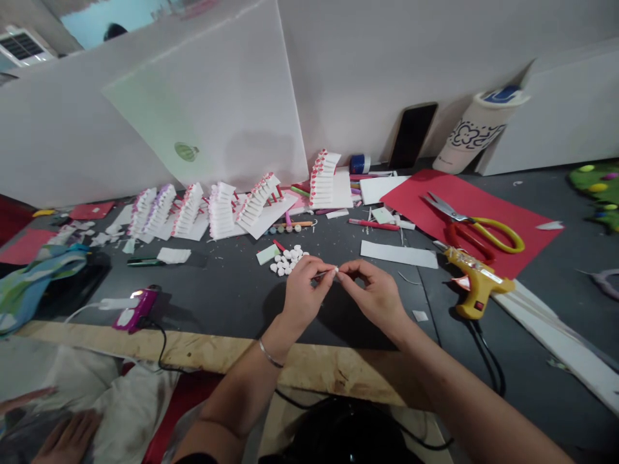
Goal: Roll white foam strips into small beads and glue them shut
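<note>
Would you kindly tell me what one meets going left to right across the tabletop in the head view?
Blue-green cloth, purple power socket, left hand, small white piece, right hand, yellow glue gun.

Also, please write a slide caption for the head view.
Left hand and right hand meet at a tiny white piece near a heap of white pieces.
</note>
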Available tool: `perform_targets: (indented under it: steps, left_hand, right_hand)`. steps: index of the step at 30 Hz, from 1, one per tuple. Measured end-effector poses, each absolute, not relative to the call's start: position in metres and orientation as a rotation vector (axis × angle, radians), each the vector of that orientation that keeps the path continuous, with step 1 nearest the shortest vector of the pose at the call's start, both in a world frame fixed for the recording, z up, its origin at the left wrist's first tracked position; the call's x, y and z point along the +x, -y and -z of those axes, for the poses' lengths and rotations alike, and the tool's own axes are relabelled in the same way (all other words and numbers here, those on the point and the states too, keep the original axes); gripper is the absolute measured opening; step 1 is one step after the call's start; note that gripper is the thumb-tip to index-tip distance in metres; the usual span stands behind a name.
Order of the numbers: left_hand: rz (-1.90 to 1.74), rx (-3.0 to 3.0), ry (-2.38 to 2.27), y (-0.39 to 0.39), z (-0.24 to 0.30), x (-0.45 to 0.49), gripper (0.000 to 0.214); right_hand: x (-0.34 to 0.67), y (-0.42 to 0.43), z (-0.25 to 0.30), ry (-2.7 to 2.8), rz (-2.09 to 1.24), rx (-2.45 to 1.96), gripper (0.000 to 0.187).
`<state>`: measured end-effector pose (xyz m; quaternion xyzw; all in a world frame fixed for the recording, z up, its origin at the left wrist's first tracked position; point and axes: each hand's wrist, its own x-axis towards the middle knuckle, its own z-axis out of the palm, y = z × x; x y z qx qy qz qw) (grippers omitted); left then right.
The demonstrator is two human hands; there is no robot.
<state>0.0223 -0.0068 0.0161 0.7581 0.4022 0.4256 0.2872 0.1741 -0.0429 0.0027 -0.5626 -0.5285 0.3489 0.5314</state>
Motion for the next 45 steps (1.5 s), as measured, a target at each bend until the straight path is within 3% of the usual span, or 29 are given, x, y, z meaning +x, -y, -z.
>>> perform_targets:
  steps: [7, 22, 36, 45]
  left_hand:
    - [-1.057, 2.002, -0.934, 0.001, -0.021, 0.019, 0.017]
    - [-0.971, 1.731, -0.755, -0.001, -0.026, 0.015, 0.018]
    - [-1.11, 1.82, -0.93, 0.0, -0.01, 0.021, 0.014]
    - [-1.031, 1.823, -0.928, 0.0, -0.012, 0.018, 0.022]
  right_hand:
    - [0.176, 0.042, -0.007, 1.183, -0.888, -1.353, 0.015]
    - [0.18, 0.038, 0.001, 0.924, -1.664, -0.939, 0.039]
    - [0.175, 0.048, 0.007, 1.275, -0.793, -1.417, 0.026]
    - [0.177, 0.05, 0.001, 1.366, -0.531, -1.486, 0.032]
